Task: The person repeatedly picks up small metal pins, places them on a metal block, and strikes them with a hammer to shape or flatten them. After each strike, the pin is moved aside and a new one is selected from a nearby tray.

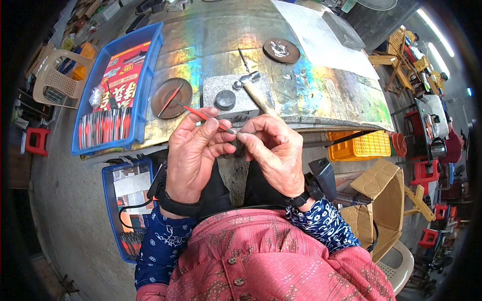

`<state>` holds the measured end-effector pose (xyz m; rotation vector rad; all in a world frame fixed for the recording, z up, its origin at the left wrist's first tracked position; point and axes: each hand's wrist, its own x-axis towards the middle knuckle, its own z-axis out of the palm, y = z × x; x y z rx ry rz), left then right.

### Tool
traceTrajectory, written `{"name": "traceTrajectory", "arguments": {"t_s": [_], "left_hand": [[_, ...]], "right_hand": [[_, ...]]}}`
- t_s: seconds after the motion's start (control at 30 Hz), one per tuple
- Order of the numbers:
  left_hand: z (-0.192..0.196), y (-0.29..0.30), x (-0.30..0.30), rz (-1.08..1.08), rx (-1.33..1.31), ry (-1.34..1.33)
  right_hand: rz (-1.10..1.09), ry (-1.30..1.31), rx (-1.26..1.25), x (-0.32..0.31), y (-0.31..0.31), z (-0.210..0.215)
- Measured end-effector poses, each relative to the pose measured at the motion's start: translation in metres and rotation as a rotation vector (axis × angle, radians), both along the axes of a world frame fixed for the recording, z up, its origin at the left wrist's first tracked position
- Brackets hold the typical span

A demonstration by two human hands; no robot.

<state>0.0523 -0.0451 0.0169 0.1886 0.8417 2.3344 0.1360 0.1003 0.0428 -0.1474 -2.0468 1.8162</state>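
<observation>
Slanting toward the right hand, one slim red tool is pinched by the left hand before one speckled stone block; whether anything is held between the right thumb and forefinger cannot be told. One wooden-handled hammer and two round brown dishes are seen nearby.

The held red stick looks smooth. The far left tray is smooth blue plastic. The hammer has a shiny metal head and wooden handle. The near right box is dull cardboard.
</observation>
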Motion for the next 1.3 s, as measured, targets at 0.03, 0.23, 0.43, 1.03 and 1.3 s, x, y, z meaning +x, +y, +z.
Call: {"name": "traceTrajectory", "arguments": {"t_s": [0.03, 0.23, 0.43, 1.03, 1.3], "left_hand": [[0.0, 0.0, 0.0, 0.003, 0.003, -0.008], [-0.002, 0.004, 0.003, 0.051, -0.006, 0.038], [-0.004, 0.012, 0.006, 0.168, -0.079, 0.111], [-0.013, 0.024, -0.06, 0.278, -0.36, 0.484], [-0.022, 0.038, -0.065, 0.329, -0.467, 0.605]], "right_hand": [[-0.018, 0.011, -0.008, -0.001, -0.001, -0.001], [-0.099, 0.011, -0.051, -0.002, -0.008, -0.009], [-0.157, 0.014, -0.014, -0.007, -0.013, -0.016], [-0.245, -0.093, 1.107, -0.018, 0.047, -0.011], [-0.197, -0.295, 1.015, -0.016, 0.052, -0.024]]}}
